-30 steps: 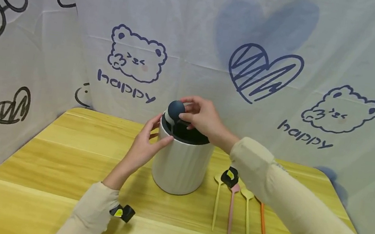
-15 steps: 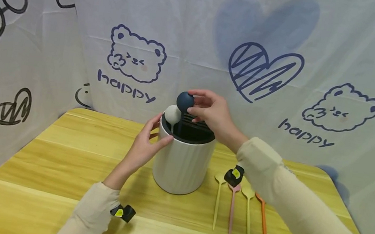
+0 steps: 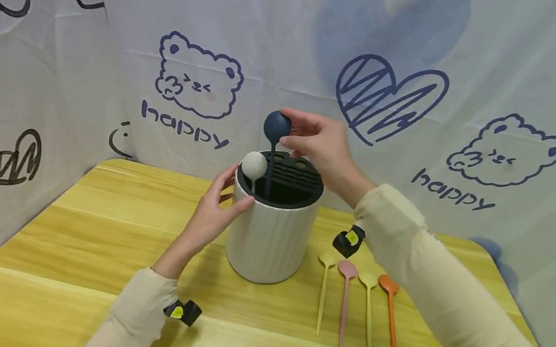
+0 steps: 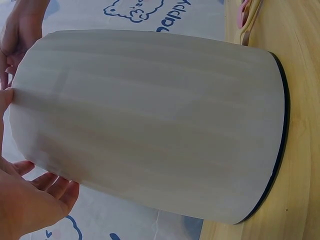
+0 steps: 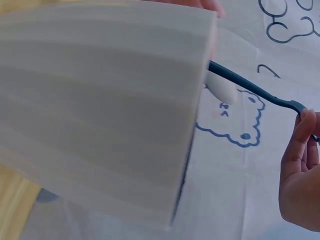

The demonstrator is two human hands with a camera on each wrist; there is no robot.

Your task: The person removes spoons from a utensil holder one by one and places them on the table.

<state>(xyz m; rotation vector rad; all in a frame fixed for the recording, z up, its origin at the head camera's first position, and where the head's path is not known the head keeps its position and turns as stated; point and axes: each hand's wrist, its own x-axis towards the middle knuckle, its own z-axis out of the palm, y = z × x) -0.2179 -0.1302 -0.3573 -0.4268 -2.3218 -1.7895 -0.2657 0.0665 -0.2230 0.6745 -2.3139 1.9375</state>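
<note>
A white ribbed utensil holder (image 3: 270, 243) with a black slotted insert stands upright on the table. My left hand (image 3: 211, 211) holds its left side near the rim, thumb at the front and fingers round the side. My right hand (image 3: 321, 147) pinches a dark blue spoon (image 3: 276, 129) by its round bowl; the handle hangs down into the holder, its lower end hidden. In the right wrist view the blue spoon (image 5: 250, 87) slants out past the rim. A white spoon (image 3: 254, 165) stands in the holder, bowl up, close to my left thumb.
Right of the holder, several spoons lie in a row on the wooden table (image 3: 88, 230): a yellow spoon (image 3: 323, 292), a pink spoon (image 3: 345, 301), another yellow spoon (image 3: 368, 311) and an orange spoon (image 3: 392, 320). A printed white cloth (image 3: 287, 32) hangs behind.
My right hand has risen with the blue spoon, drawing more of its handle up out of the holder and uncovering the white spoon. My left hand has stayed at the holder.
</note>
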